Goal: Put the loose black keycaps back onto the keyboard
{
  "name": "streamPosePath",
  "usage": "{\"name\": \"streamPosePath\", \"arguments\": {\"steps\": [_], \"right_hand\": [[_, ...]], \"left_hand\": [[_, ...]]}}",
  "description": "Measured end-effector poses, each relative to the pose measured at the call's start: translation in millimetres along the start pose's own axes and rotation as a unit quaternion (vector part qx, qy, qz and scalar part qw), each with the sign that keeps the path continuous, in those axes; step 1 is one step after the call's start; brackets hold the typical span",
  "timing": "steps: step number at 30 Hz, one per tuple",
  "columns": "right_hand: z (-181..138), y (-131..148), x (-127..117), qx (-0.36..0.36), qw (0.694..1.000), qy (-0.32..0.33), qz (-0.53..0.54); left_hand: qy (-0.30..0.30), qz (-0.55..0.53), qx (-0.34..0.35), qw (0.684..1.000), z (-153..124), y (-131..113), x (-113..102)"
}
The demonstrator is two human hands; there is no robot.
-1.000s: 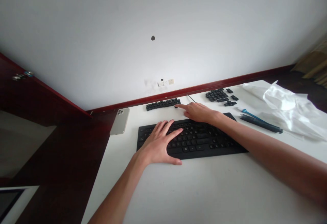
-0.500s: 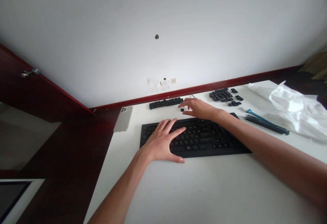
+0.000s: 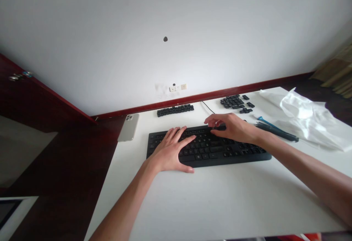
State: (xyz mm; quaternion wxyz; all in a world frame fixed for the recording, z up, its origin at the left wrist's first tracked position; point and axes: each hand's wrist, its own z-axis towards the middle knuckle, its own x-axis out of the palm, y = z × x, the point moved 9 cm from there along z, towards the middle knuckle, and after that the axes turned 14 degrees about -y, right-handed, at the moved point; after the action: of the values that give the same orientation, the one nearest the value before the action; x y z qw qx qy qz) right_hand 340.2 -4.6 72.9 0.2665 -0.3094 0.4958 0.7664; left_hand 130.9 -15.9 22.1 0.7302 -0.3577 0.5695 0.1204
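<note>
A black computer keyboard (image 3: 203,149) lies on the white table, with bare patches where keys are off at its upper and right parts. My left hand (image 3: 172,151) rests on its left side, fingers spread over the keys and thumb at the front edge. Above the keyboard's upper middle, my right hand (image 3: 231,125) is curled with thumb and fingers closed; the small black keycap it took is mostly hidden in the grip. Behind the keyboard, loose keycaps (image 3: 175,110) sit in rows, and another cluster of keycaps (image 3: 231,101) lies to the right.
A phone (image 3: 128,127) lies face down at the table's left edge. To the right are black cable ties (image 3: 277,131), a blue tool (image 3: 268,122) and a crumpled white plastic bag (image 3: 305,112). A thin cable (image 3: 208,107) runs behind the keyboard. The wall has sockets (image 3: 178,87).
My right hand has moved from the keycap row back over the keyboard, and the single keycap near its fingers has left the table. My left hand stays on the keyboard. The view shifted slightly.
</note>
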Motion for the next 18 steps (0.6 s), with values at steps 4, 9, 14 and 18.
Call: {"name": "streamPosePath", "arguments": {"steps": [4,9,14,18], "right_hand": [[-21,12,5,0.021,0.998,0.053,0.038],[-28,24,18,-0.013,0.996,0.077,0.045],[-30,23,20,-0.027,0.997,0.060,0.029],[-29,25,19,-0.035,0.998,0.052,0.029]], "left_hand": [[0.008,0.005,-0.004,1.000,0,0,0],[0.009,0.005,-0.005,1.000,1,-2,-1],[0.000,-0.003,-0.003,1.000,0,-3,-2],[-0.012,-0.009,0.003,1.000,0,-3,-3]]}}
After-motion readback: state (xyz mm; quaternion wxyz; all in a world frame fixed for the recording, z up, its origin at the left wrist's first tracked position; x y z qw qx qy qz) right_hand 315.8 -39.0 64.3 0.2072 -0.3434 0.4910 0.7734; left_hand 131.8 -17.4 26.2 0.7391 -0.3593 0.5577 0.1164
